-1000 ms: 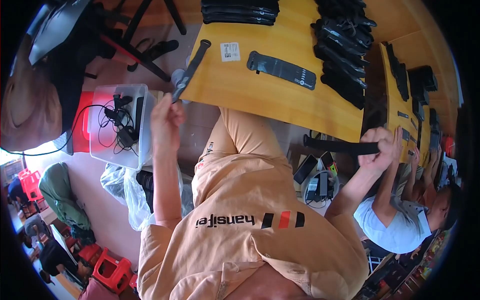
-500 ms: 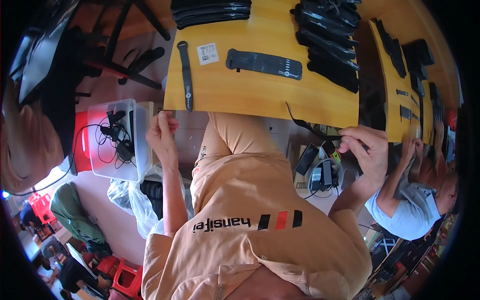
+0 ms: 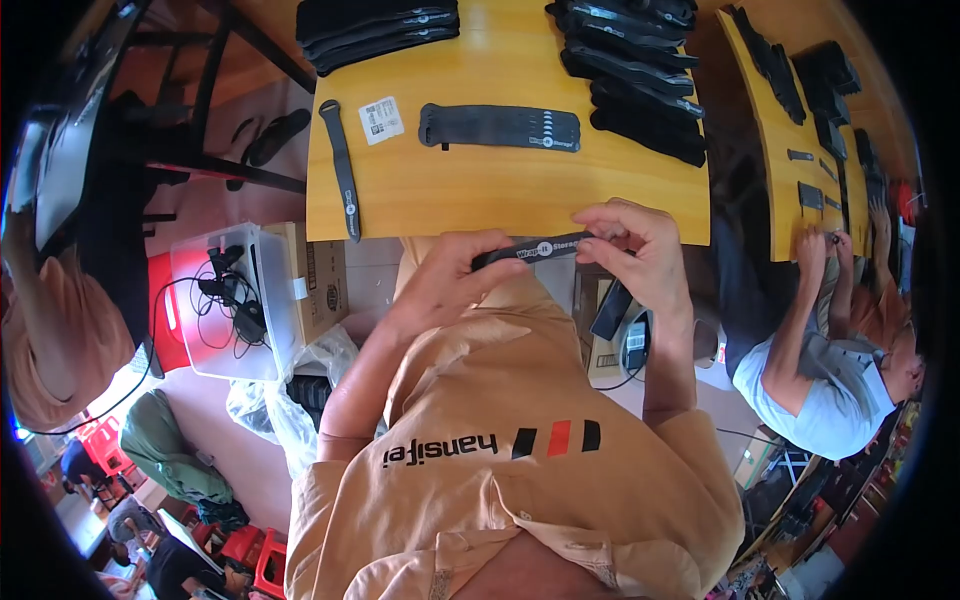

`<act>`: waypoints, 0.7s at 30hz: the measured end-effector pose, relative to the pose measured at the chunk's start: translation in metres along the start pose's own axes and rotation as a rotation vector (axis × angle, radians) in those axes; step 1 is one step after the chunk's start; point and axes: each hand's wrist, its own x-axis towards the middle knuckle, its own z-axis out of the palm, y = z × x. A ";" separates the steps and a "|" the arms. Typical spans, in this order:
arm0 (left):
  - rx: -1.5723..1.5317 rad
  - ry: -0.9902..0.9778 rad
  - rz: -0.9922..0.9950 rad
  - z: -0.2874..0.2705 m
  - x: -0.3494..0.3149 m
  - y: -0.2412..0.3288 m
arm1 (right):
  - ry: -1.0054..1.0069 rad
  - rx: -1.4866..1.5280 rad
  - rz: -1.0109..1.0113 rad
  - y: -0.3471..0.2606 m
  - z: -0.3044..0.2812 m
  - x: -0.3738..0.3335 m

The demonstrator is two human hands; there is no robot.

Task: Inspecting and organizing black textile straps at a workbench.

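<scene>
A black storage strap (image 3: pixel 540 249) with pale printing is stretched between my two hands, just off the table's near edge. My left hand (image 3: pixel 440 285) closes on its left end; my right hand (image 3: pixel 648 258) pinches its right end between thumb and fingers. Another black strap (image 3: pixel 342 170), with a loop at its far end, lies lengthwise at the table's left side. Beyond my hands, a neat group of overlapping straps (image 3: pixel 490 127) lies crosswise on the table (image 3: pixel 420 195). A white printed label (image 3: pixel 381 119) is between that group and the single strap.
Black strap bundles are piled at the table's back left (image 3: pixel 380 35) and right (image 3: pixel 635 70). A clear plastic bin (image 3: pixel 235 310) with cables stands at lower left beside a cardboard box (image 3: pixel 322 275). Another person (image 3: pixel 825 370) works at a neighbouring table on the right.
My right hand has brought the strap leftward in front of me. My left hand, before at the table's left corner, has come right and taken the strap's other end. The view has shifted slightly.
</scene>
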 end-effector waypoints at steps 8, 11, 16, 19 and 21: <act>-0.062 0.090 0.034 -0.055 0.004 -0.044 | 0.152 0.019 0.143 0.049 -0.016 0.018; -0.054 0.297 -0.098 -0.056 0.024 -0.035 | 0.233 0.075 0.157 0.060 -0.011 0.029; -0.068 0.503 -0.038 -0.061 0.060 -0.047 | 0.383 0.112 0.090 0.081 -0.001 0.058; -0.171 0.549 0.005 -0.063 0.070 -0.051 | 0.463 0.051 0.002 0.093 0.001 0.072; -0.098 0.536 0.029 -0.065 0.073 -0.056 | 0.515 0.023 0.024 0.096 0.003 0.076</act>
